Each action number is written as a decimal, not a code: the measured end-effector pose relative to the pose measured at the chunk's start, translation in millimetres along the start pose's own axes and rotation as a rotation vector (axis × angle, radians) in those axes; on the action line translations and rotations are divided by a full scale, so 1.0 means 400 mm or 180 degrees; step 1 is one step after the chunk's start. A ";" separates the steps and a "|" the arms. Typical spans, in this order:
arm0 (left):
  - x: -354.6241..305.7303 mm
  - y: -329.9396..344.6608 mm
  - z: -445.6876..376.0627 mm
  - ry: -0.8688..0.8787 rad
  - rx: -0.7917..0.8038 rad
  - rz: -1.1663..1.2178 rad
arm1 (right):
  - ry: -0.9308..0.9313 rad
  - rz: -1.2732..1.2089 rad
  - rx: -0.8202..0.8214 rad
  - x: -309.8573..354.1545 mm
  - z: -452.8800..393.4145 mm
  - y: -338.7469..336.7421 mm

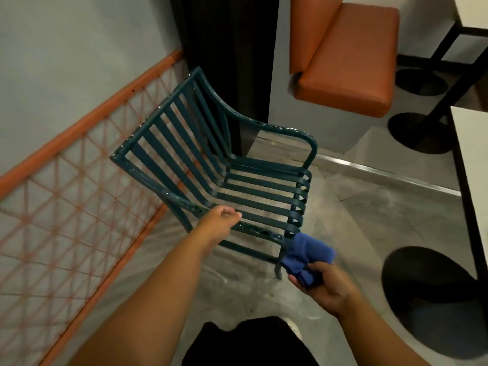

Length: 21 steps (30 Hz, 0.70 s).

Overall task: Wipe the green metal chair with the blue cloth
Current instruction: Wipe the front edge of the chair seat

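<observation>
Overhead, looking down: dark green metal chair with flat slatted back and seat (pixel 224 165) stands on a pale grey marbled tile floor (pixel 383 228), its back toward an orange lattice railing with a thick orange top rail (pixel 87 204). Paint along the chair's top rail and armrests looks chipped, with pale flecks. Left hand (pixel 220 219) rests on the near armrest, fingers curled over the bar; thumb side toward the seat; the grip looks light, though the fingertips are hidden behind the rail. Right hand (pixel 320 282) holds a bunched bright blue cloth (pixel 306 253), fingers and thumb wrapped round its lower end. The cloth's upper fold lies against the chair's front corner, where the near armrest bends down into the front leg; whether it presses on the metal or only overlaps it from this angle, cannot tell. Both forearms bare. Dark clothing of the person (pixel 250 342) at the bottom edge. Beyond the chair, a padded orange bench seat with matching backrest (pixel 351 64) set on a pale grey plinth. To the right, edge of a white tabletop (pixel 472 167), and round black pedestal bases (pixel 435 297) on the floor. A metal strip (pixel 383 175) crosses the floor behind the chair.
</observation>
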State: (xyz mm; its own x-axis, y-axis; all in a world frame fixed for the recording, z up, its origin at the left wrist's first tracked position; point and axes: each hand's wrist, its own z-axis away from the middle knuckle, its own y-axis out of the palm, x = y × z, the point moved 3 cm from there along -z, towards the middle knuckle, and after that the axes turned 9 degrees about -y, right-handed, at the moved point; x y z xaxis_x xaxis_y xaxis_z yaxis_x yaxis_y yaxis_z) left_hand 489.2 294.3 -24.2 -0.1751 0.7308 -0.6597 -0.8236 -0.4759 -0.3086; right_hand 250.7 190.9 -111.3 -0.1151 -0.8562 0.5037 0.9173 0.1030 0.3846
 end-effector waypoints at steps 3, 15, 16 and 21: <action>0.061 0.036 -0.078 -0.0277 -0.0156 0.0327 | 0.0089 0.0029 -0.0462 -0.021 -0.054 -0.056; 0.206 0.226 -0.304 -0.0324 -0.1465 0.0777 | -0.0202 0.0038 -0.0795 -0.097 -0.373 -0.140; 0.202 0.237 -0.309 -0.0039 -0.1520 0.0419 | -0.0251 0.0158 -0.0685 -0.108 -0.393 -0.139; 0.152 0.292 -0.340 0.0946 -0.1456 -0.0905 | -0.0501 0.0700 -0.0089 -0.140 -0.447 -0.113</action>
State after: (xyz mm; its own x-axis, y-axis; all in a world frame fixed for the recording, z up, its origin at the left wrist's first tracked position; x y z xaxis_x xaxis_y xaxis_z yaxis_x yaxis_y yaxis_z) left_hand 455.8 216.7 -193.6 0.2295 0.7237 -0.6508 -0.4896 -0.4921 -0.7198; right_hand 283.7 143.4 -295.3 0.0323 -0.7253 0.6877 0.9367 0.2620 0.2324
